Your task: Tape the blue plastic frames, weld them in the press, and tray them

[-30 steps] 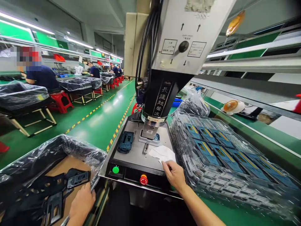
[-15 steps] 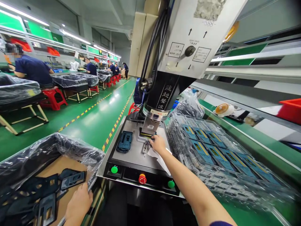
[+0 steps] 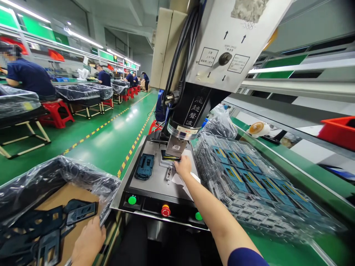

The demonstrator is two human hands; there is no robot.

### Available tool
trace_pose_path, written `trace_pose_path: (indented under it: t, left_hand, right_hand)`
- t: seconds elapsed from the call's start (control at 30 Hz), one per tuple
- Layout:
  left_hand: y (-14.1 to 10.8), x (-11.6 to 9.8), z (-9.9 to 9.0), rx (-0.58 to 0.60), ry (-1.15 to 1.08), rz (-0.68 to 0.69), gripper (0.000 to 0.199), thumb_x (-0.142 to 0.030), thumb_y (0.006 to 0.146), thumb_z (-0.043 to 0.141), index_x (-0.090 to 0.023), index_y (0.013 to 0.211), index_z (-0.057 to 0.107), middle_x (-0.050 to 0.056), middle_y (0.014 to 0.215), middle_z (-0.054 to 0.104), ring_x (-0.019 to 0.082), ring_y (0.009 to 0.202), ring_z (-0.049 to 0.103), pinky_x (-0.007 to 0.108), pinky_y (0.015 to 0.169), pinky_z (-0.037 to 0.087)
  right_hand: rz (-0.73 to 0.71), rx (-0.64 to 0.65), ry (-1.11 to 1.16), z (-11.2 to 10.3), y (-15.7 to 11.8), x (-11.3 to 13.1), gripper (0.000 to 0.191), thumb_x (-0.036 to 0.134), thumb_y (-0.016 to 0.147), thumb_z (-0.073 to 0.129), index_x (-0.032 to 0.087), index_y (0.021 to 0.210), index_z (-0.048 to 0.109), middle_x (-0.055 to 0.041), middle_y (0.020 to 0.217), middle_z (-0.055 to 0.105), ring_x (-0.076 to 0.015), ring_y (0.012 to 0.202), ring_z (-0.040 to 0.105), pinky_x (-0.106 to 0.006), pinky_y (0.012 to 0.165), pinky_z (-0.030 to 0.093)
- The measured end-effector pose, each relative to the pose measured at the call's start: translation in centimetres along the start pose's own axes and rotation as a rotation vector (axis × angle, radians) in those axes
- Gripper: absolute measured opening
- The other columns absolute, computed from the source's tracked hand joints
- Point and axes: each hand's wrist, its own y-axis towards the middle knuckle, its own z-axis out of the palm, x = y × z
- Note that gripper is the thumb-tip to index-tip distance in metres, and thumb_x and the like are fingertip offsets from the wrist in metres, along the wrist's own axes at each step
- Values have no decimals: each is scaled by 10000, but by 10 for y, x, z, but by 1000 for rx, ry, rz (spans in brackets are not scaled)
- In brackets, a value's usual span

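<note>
My right hand (image 3: pixel 183 167) reaches under the ultrasonic welder's metal horn (image 3: pixel 175 145), its fingers closed at the right edge of a dark plastic housing (image 3: pixel 169 157) with a yellow strip. That housing sits on the fixture, mostly hidden by the horn and my fingers. Left of the fixture, a dark teal plastic housing (image 3: pixel 144 166) lies on the metal bed. My left hand (image 3: pixel 90 236) is low over the lined bin (image 3: pixel 62 164), close to a dark frame-shaped plastic piece (image 3: pixel 81 213). Its fingertips are hidden, so any hold is unclear.
Stacked clear trays (image 3: pixel 249 177) with teal housings stand at right. Green buttons (image 3: pixel 132 200) and a red stop button (image 3: pixel 165 210) line the welder's front. White paper (image 3: pixel 184 184) lies beneath my right wrist. Co-workers (image 3: pixel 30 75) sit along the left benches.
The view has shifted slightly. My right hand remains at the housing under the horn, its fingers now slightly nearer the housing's front edge. My left hand stays over the bin.
</note>
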Motion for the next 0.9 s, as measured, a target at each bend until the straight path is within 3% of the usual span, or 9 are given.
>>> trace_pose_path:
  t: [0.13,0.3,0.5,0.67,0.77,0.83,0.9]
  left_hand:
    - [2,1,2,7,11,5,152,-278,856,339,-203,928,449,119,985,615,310,943,616,422,750,423]
    - [3,2,3,3,19,8,162,-288,849,343,-205,937,451,121,998,613,308,936,624,424,759,427]
    - [3,4,4,13,20,9,201,-318,856,316,-205,952,451,129,996,614,327,948,619,456,801,436]
    - [6,11,3,8,-28,9,333,-379,856,326,-186,1069,494,152,1081,614,344,992,614,470,857,446]
    - [2,6,-1,-180,-86,3,471,-427,834,359,-122,1164,499,198,1151,579,374,1089,564,481,928,432]
    - [-7,-7,-6,-317,-192,53,517,-457,816,388,-93,1162,510,215,1179,560,379,1169,512,488,997,397]
    - [-21,-31,-13,-320,-409,119,534,-501,796,438,-103,1142,522,205,1189,564,353,1180,515,482,1025,388]
  right_hand:
    - [15,20,-1,0,9,0,290,260,748,629,155,1017,659,-142,1200,533,-289,1115,481,-358,921,369]
    - [-57,40,12,-8,9,-7,154,219,788,597,177,904,689,-101,1093,593,-250,1054,506,-323,883,375]
    - [-188,38,28,-34,-14,-21,105,187,790,607,150,855,682,-100,995,629,-229,960,550,-318,860,386]
    - [-319,15,75,-68,-61,-35,83,166,820,592,158,878,651,-86,972,648,-222,983,556,-357,975,354]
    - [-370,-24,189,-88,-104,-42,105,210,859,562,171,926,633,-74,970,663,-211,979,571,-373,1016,340]
    - [-327,-30,382,-98,-134,-44,157,284,878,545,178,953,633,-72,938,673,-208,918,593,-356,929,411]
    - [-179,46,622,-103,-162,-45,204,355,867,557,187,944,644,-58,891,678,-195,835,604,-319,802,456]
